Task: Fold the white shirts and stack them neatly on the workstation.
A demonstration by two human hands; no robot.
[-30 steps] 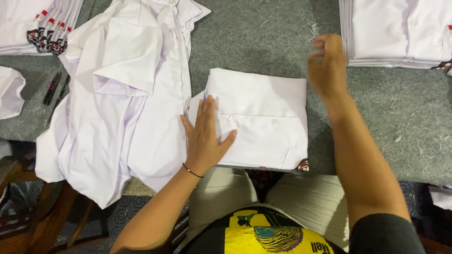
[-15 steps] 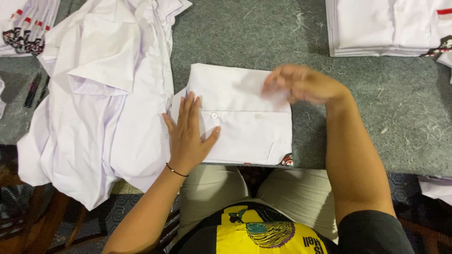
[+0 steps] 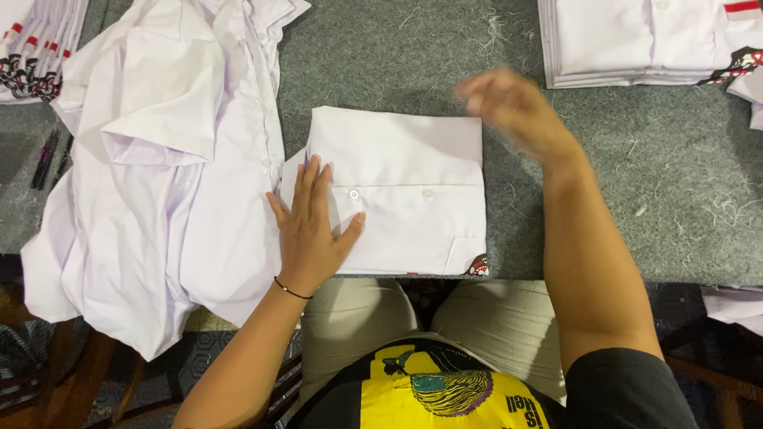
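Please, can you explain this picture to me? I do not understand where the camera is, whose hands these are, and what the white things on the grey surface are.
There is no machine here. The camera sits on a person's head and looks down, so you see that person's own arms and lap. The left hand lies flat, fingers spread, on a folded white shirt in the middle of the grey table. The right hand is lifted near the shirt's far right corner; it is blurred and seems to hold nothing. To the left lies a pile of unfolded white shirts. At the top right is a stack of folded shirts, and another stack shows at the top left.
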